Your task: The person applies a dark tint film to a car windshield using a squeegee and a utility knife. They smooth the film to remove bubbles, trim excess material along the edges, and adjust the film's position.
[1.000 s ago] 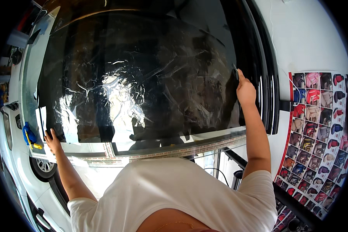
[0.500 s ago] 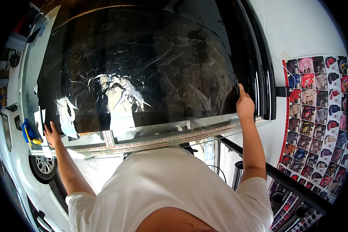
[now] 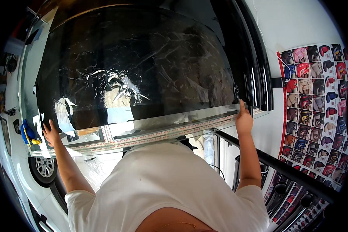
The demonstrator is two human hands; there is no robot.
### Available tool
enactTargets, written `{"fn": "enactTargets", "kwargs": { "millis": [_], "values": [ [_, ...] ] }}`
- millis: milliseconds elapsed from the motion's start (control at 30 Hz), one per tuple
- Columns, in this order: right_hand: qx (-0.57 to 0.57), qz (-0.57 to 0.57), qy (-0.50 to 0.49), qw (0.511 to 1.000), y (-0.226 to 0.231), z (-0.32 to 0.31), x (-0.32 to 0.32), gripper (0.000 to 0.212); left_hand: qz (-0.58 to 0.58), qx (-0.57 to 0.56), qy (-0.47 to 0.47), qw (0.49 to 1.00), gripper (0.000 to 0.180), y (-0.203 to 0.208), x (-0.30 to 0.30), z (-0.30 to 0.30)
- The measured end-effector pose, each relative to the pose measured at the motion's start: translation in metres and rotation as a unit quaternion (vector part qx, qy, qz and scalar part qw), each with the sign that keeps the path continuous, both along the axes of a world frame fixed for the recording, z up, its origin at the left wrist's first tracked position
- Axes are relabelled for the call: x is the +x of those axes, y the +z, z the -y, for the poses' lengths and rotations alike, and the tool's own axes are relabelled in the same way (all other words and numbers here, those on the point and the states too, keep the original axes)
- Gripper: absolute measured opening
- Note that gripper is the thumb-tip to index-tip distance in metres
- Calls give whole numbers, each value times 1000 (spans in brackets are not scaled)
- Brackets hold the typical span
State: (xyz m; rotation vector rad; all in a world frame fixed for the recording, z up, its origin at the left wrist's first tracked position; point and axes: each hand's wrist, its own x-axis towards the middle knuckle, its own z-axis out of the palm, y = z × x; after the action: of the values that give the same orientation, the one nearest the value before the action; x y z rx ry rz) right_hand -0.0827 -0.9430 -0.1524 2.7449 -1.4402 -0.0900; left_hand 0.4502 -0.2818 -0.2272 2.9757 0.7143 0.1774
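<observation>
A large sheet of dark, glossy tint film lies over a glass-topped table, wrinkled and throwing bright reflections. My left hand rests at the near left corner, fingers spread beside the film's edge. At the near right corner, my right hand is closed, one finger or thumb stretched toward the film's corner. Whatever it grips is hidden by the hand. Printed measuring strips run along the table's near edge.
Dark film rolls stand along the table's right side. A blue and yellow object sits at the left edge, with a white car beyond. A black rail and a poster of seat-cover pictures are at the right.
My right hand has come toward me along the film's right side, down to the near corner. The left hand stays at its corner. The whole view has shifted slightly.
</observation>
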Motion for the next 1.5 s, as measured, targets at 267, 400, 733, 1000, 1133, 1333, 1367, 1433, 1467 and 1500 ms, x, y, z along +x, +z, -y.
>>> {"fn": "enactTargets", "kwargs": {
  "millis": [267,400,733,1000,1133,1333,1367,1433,1467,1500],
  "values": [
    [15,-46,-48,998,9,-30,-44,60,2,2,-4,1000,81,-5,6,-2],
    [-1,11,-52,999,15,-43,-37,53,-5,-3,-6,1000,79,-10,7,-9],
    [63,468,-100,876,-16,-118,36,62,-51,24,-24,998,75,18,-4,14],
    [122,588,-233,765,-58,-66,56,32,-27,-11,-55,998,78,9,-54,-4],
    [135,621,-235,736,-60,-68,78,32,-44,1,-62,997,83,35,-81,18],
    [184,658,-247,687,-60,-87,102,33,-57,14,-107,992,81,41,-58,7],
    [144,687,-201,684,-69,-90,106,30,-59,15,-117,991,81,43,-49,6],
    [221,678,-211,668,-69,-96,100,28,-61,22,-136,989,79,48,-32,8],
    [261,671,-216,660,-60,-101,105,27,-58,27,-139,988,79,47,-26,7],
    [311,674,-250,621,-48,-105,108,21,-57,29,-140,988,79,46,-21,5]
  ]
}}
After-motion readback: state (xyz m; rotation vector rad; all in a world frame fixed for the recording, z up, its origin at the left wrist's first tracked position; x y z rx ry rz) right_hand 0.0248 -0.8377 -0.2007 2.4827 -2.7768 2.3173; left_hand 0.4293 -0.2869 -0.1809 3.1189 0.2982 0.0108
